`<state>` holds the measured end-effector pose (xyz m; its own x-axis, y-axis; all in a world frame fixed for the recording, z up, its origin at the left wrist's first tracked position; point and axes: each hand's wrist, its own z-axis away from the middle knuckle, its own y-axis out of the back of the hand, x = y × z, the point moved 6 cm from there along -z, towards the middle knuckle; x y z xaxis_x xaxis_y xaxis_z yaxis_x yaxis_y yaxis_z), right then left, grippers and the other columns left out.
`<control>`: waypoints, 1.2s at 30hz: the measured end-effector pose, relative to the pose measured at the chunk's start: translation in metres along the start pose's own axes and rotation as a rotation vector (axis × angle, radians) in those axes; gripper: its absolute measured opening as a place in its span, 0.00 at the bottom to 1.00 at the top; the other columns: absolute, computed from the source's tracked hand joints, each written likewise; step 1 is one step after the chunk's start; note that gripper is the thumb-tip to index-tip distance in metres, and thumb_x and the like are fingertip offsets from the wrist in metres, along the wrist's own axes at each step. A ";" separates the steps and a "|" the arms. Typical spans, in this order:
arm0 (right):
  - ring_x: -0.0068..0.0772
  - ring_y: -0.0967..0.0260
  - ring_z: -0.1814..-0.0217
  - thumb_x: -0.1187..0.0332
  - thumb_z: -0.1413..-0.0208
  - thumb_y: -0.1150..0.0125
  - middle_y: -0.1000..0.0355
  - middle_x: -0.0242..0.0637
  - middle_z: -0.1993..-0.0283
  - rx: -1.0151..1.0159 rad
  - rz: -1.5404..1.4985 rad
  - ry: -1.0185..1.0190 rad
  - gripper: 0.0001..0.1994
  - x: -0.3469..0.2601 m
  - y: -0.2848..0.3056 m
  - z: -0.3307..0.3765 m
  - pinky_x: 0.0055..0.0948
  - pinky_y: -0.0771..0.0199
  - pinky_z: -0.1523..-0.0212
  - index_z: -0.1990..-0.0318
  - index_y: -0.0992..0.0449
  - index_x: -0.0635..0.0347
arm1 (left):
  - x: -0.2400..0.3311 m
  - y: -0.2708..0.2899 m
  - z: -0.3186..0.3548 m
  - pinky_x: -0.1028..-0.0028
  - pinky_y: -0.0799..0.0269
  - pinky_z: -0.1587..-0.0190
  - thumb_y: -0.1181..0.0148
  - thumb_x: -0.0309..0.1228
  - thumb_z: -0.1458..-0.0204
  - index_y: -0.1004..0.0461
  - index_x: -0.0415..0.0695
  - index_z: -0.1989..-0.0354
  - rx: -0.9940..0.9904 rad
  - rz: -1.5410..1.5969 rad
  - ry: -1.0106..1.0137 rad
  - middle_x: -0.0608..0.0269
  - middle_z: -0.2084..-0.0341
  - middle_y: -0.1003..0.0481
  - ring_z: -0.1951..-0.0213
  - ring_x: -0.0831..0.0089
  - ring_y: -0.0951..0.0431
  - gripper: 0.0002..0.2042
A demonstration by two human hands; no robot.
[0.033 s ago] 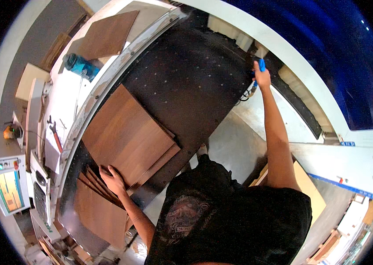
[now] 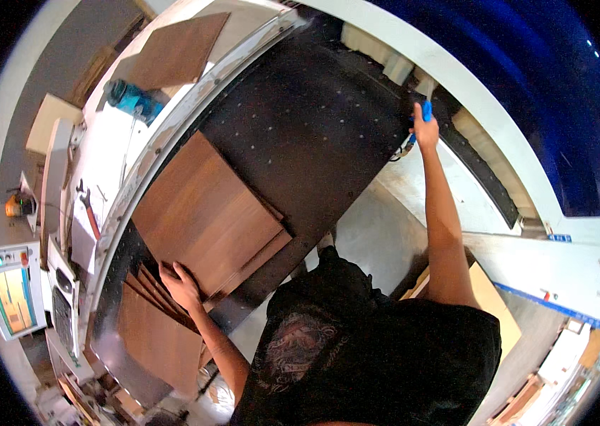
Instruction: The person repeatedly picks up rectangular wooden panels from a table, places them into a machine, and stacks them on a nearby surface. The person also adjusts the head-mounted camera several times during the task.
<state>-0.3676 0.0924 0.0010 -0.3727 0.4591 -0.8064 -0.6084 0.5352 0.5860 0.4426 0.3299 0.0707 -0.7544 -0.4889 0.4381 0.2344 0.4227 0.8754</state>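
Observation:
My left hand (image 2: 180, 285) lies with fingers spread on the near left edge of a stack of brown wood-grain panels (image 2: 207, 213). These panels sit slightly fanned on a black table with small pale dots (image 2: 293, 156). Just left of that hand, a second group of brown panels (image 2: 158, 334) overlaps in steps. Far to the right, my right hand (image 2: 425, 131) is stretched out and closed around a blue air blow gun (image 2: 427, 111). A dark coiled hose (image 2: 405, 150) shows below that hand.
A metal rail (image 2: 165, 142) borders the table's left side. Beyond it are a blue bottle (image 2: 133, 101), another brown panel (image 2: 180, 50) and red-handled pliers (image 2: 90, 213). A control screen (image 2: 12, 298) stands far left. At right is a white machine frame (image 2: 562, 259) with a blue cover (image 2: 527, 92).
The view has shifted slightly. My right hand and the blue air blow gun appear a little lower and further right. My left hand stays on the panels.

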 end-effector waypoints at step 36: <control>0.26 0.24 0.75 0.64 0.29 0.44 0.18 0.36 0.65 -1.184 -0.038 0.598 0.11 -0.011 -0.070 0.678 0.29 0.22 0.68 0.48 0.23 0.61 | -0.162 0.148 0.380 0.66 0.23 0.46 0.42 0.33 0.33 0.21 0.36 0.47 -0.266 0.771 0.292 0.51 0.54 0.16 0.50 0.62 0.16 0.14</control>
<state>0.1540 0.5309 0.0227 -0.4054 -0.0864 -0.9100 -0.7510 -0.5362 0.3855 0.3664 0.7620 0.0519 -0.1464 -0.3309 0.9322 0.7787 0.5427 0.3149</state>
